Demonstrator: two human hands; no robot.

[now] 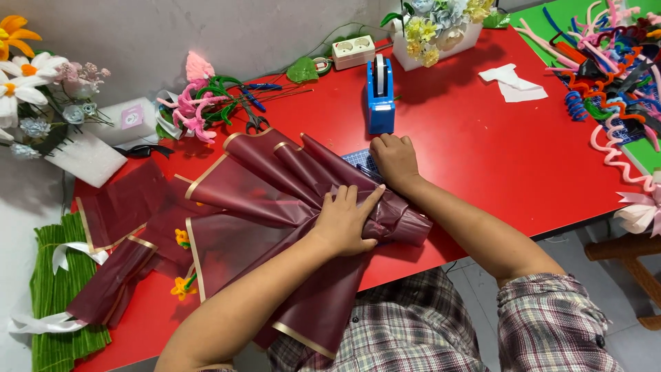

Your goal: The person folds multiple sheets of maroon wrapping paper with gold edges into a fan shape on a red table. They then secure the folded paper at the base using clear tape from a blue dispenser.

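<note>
Left hand is pressing flat and open on the gathered maroon wrapping paper, while my right hand, fingers curled, is holding the folds tight near the tape dispenser.

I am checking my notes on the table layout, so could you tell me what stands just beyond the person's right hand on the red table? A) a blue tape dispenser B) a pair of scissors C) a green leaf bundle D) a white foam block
A: the blue tape dispenser stands upright on the red table directly past the right hand, which rests at the edge of the maroon wrapping sheet.
</note>
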